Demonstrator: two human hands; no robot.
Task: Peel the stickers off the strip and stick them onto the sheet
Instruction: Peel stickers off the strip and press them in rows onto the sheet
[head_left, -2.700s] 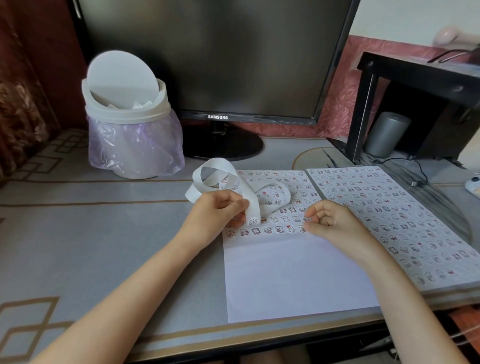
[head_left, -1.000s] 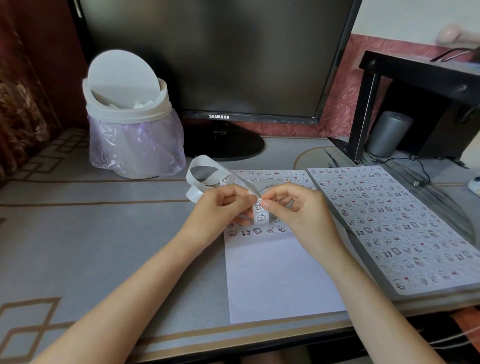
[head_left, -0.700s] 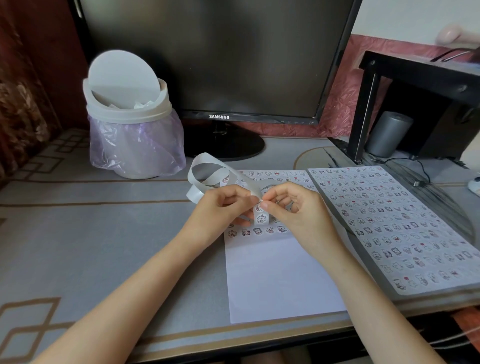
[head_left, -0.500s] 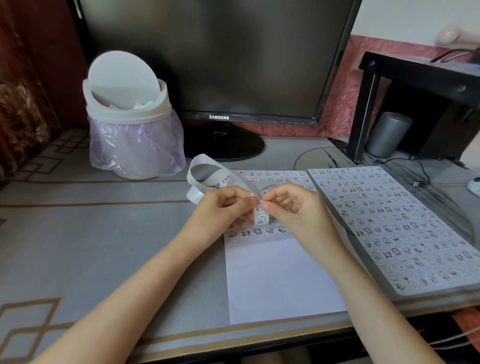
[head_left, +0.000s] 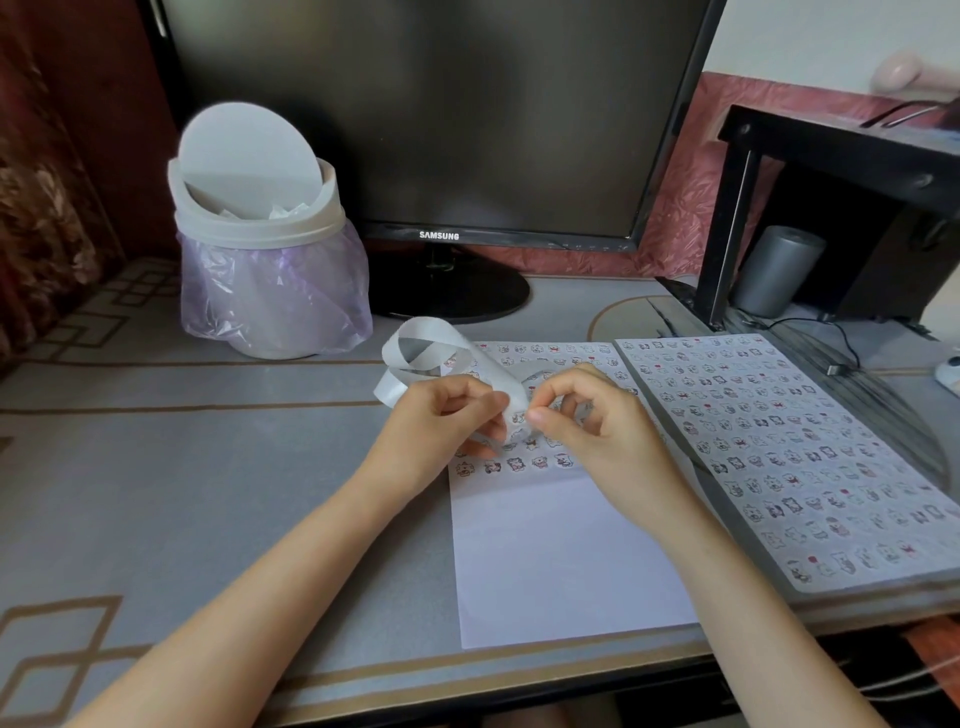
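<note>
Head view: left hand pinches the curled strip between thumb and fingers, holding it just above the sheet. Right hand, which a few seconds ago lay curled on the sheet's last filled row, has come up to the strip; thumb and forefinger now pinch the sticker at its end. Over the last second both hands barely shifted, so the peel looks begun, not finished. Sheet's lower half bare.

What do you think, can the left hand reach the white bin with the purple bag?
Probably yes: bare grey desktop lies between the left hand and the white swing-lid bin, though that hand is holding the curled white paper strip.
</note>
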